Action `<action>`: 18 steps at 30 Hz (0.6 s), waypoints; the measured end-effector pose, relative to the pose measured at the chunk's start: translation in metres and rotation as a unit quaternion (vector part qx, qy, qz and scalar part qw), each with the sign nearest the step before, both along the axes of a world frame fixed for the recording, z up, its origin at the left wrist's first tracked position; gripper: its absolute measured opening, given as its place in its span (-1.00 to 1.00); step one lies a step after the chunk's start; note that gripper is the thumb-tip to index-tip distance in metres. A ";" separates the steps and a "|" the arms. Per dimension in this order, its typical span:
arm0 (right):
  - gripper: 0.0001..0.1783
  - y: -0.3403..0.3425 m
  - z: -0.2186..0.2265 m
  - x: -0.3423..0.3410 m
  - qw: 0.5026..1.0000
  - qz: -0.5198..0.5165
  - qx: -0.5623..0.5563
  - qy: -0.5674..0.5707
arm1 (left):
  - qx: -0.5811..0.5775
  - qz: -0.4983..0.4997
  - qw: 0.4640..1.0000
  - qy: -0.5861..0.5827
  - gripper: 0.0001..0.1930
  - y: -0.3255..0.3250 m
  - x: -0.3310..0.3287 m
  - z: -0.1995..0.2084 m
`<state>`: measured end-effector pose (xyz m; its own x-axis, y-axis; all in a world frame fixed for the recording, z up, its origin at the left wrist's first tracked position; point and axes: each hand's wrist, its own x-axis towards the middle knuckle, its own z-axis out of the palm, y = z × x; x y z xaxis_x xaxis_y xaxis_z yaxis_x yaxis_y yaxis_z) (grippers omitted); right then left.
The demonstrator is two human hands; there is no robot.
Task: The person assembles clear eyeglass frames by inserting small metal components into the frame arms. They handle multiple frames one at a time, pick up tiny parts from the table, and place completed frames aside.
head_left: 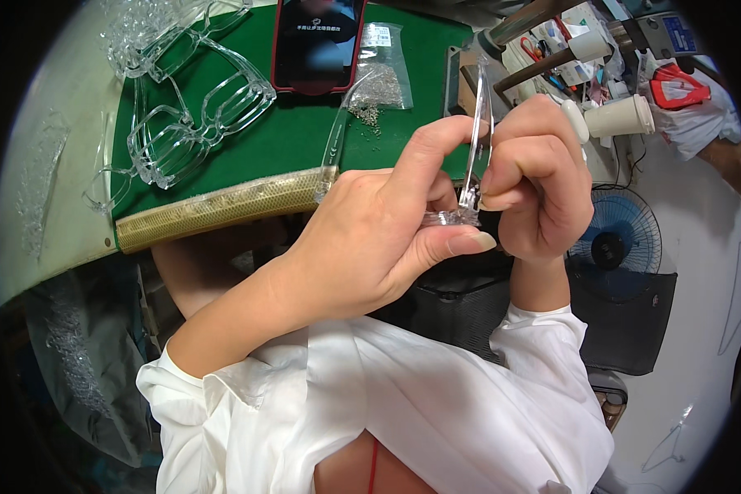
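Observation:
Between my two hands is a clear plastic eyeglass frame (473, 160), one of its temples standing upright. My left hand (358, 230) is closed round the frame, thumb below the hinge corner and index finger reaching up to the temple. Another clear temple (335, 144) sticks up beyond the back of this hand. Against the hinge, my right hand (543, 185) has its fingers curled into a pinch; what lies between the fingertips is too small to make out. Much of the frame's front is hidden behind my left hand.
Several clear eyeglass frames (198, 123) lie piled on the green mat (292, 132). Tiny metal parts (369, 118) spill from a clear bag (387, 74) beside a red-edged phone (317, 49). Bench machinery (543, 62) stands at right, above a blue fan (613, 239).

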<state>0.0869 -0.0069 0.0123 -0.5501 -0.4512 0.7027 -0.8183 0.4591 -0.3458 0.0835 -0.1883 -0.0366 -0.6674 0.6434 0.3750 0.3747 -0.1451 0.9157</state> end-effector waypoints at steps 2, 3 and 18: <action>-0.80 0.000 0.000 -0.001 1.000 0.001 0.001 0.021 | 0.002 0.001 1.000 0.007 -0.29 0.001 0.000 0.000; -0.81 0.000 -0.001 -0.001 1.000 0.002 0.002 0.031 | 0.003 0.002 1.000 0.010 -0.30 0.002 0.001 0.000; -0.79 0.009 -0.008 0.001 0.999 -0.014 -0.033 -0.016 | -0.064 0.073 0.989 0.108 -0.25 0.006 0.000 -0.001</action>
